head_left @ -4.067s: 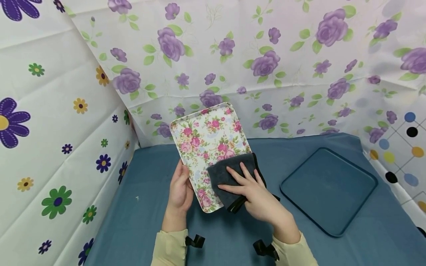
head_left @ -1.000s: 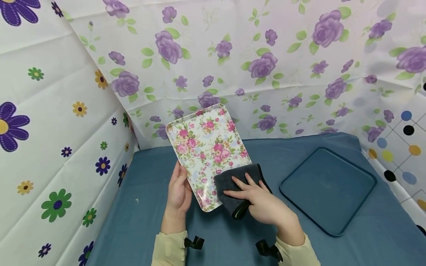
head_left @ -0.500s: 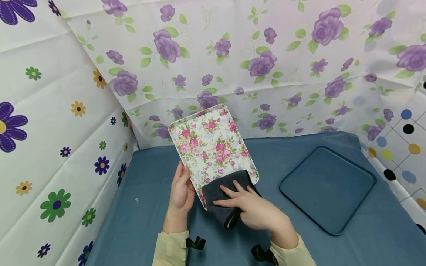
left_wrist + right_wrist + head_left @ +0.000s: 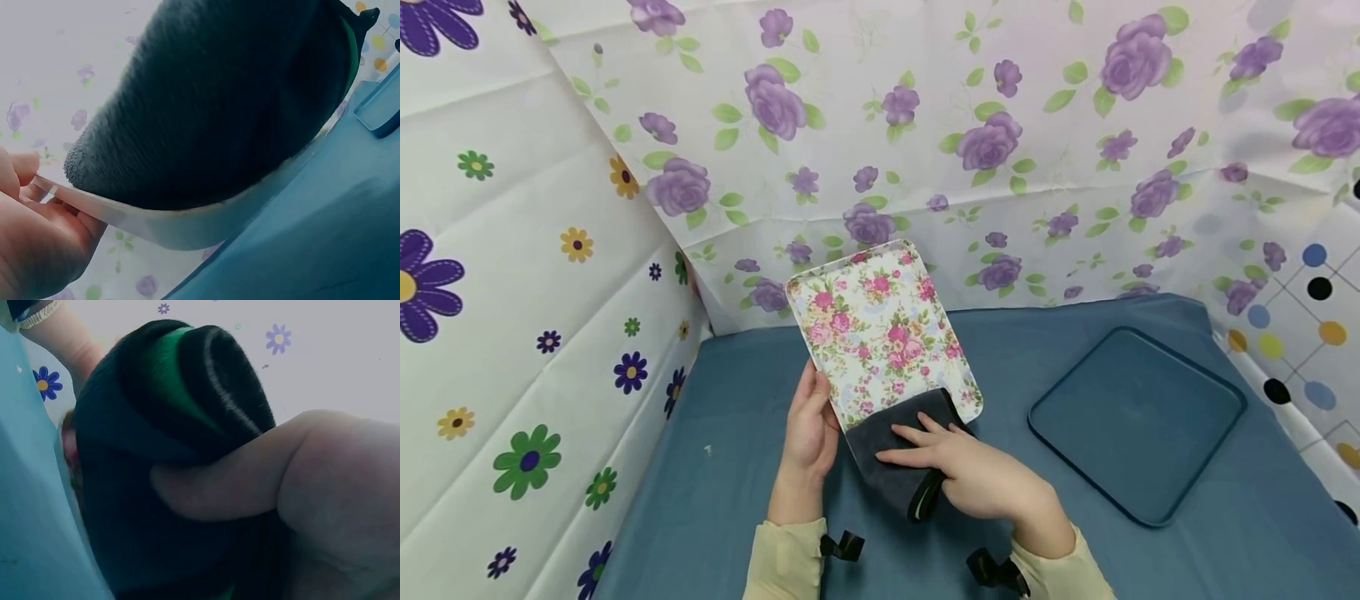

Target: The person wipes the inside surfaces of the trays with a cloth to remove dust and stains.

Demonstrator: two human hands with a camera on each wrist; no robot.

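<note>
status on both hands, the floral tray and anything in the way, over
Left hand grips floral tray, held tilted. Right hand presses dark gray cloth over its near end. Blue tray lies apart at right, seemingly not in the way.

- Left sleeve (image 4: 785, 562), at 7 o'clock in the head view: plain pale yellow, lightly creased.
- Black angular left fitting (image 4: 848, 546) at its 3 o'clock.
- Right sleeve (image 4: 1066, 571), at 5 o'clock: matching pale yellow.
- Black right fitting (image 4: 992, 572) at its 9 o'clock.
</note>
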